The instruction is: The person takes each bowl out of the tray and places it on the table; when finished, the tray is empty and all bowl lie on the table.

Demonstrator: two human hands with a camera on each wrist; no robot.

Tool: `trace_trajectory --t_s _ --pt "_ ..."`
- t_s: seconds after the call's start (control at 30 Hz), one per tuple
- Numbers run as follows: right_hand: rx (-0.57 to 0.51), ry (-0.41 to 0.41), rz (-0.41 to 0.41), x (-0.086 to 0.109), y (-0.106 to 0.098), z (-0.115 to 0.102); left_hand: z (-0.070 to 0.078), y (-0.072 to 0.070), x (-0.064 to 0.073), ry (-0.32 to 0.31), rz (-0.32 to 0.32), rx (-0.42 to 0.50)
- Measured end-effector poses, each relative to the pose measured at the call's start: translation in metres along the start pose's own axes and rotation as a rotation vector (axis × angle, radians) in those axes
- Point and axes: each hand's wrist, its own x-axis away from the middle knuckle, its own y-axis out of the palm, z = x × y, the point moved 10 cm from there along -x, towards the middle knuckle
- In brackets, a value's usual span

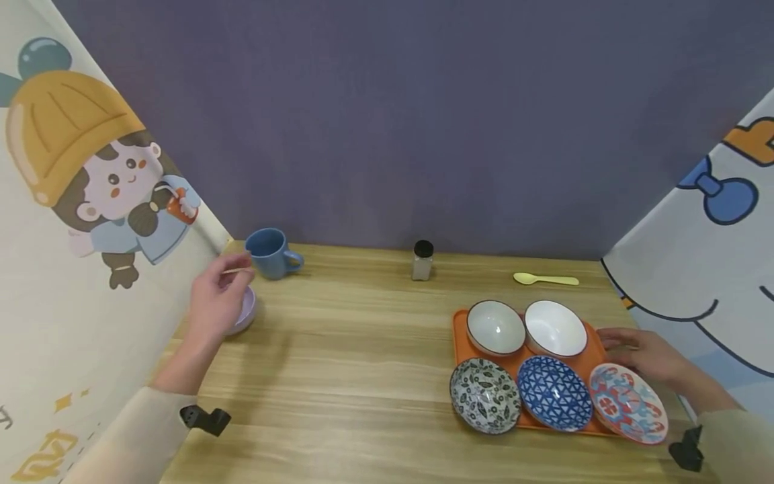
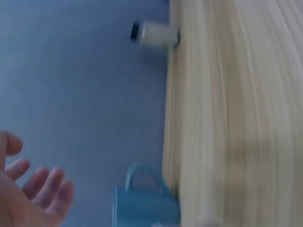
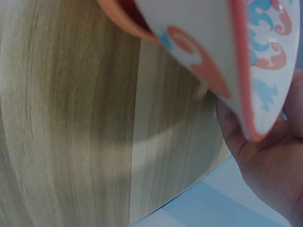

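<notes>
In the head view my left hand [image 1: 219, 296] hovers over a purple bowl [image 1: 246, 310], close to a blue mug [image 1: 269, 254]. Its fingers [image 2: 49, 189] are loosely bent in the left wrist view, with no object visible in them. My right hand [image 1: 650, 356] is at the right edge of an orange tray [image 1: 461, 346], beside a red-and-blue patterned bowl [image 1: 629, 403]. In the right wrist view that bowl hides part of the hand, so contact with the tray is unclear. Also on the tray are two white bowls [image 1: 496, 327], a blue patterned bowl [image 1: 554, 393] and a leaf-patterned bowl [image 1: 485, 396].
A small black-lidded jar [image 1: 422, 261] stands near the back of the wooden table [image 1: 363, 376]. To its right lies a yellow spoon [image 1: 546, 279]. A dark cloth panel [image 1: 387, 128] closes off the back, with printed panels at both sides.
</notes>
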Motion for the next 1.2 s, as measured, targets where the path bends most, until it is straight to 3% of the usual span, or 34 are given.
trace_trajectory --t_s 0.13,0.27,0.4,0.5,0.8,0.9,1.03,1.2 --pt "-0.005 0.034 -0.006 0.0 0.006 0.007 0.021 0.066 0.002 0.081 -0.292 0.082" --pt "-0.016 0.069 -0.01 -0.003 0.01 0.016 0.029 0.131 0.007 0.068 -0.528 0.13" --pt "-0.005 0.055 -0.004 -0.008 0.011 0.017 0.032 0.187 0.016 0.01 -0.707 0.159" --pt "-0.02 0.051 -0.014 -0.013 0.013 0.018 0.032 0.222 0.024 -0.041 -0.796 0.19" --pt "-0.04 0.097 -0.031 -0.017 0.011 0.018 0.033 0.309 0.054 -0.229 -0.904 0.358" --pt "-0.031 0.1 -0.025 -0.015 0.009 0.019 0.035 0.333 0.065 -0.252 -0.933 0.387" --pt "-0.023 0.114 -0.032 -0.011 0.007 0.019 0.04 0.356 0.075 -0.279 -0.933 0.431" --pt "-0.019 0.129 -0.046 -0.008 0.004 0.016 0.046 0.375 0.077 -0.296 -0.934 0.455"
